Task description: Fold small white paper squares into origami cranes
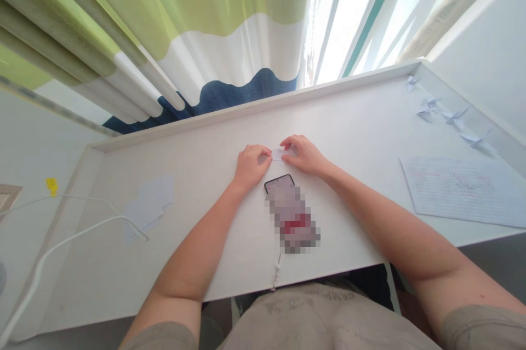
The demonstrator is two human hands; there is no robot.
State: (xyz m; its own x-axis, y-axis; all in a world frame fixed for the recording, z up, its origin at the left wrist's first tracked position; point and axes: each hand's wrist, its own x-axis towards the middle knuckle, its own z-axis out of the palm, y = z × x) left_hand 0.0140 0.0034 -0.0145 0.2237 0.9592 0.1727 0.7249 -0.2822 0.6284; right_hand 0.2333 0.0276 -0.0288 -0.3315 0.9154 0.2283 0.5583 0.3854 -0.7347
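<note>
Near the middle of the white desk, a small folded piece of white paper (277,155) lies between my two hands. My left hand (253,164) pinches its left edge with thumb and fingertips. On the other side, my right hand (303,154) has its thumb on the paper's right part, while the index finger is raised and curved a little apart from it. Just below the hands lies a phone (283,202), face up, its screen mostly blurred out. A short strap (276,269) trails from the phone's lower end toward the desk's front edge.
Several folded paper figures (454,115) stand at the back right, behind a stack of lined, written sheets (464,185). Loose white paper squares (150,202) lie at left, with a white cable (82,227) crossing over them. A raised rim (263,106) borders the desk (349,120) below the curtain.
</note>
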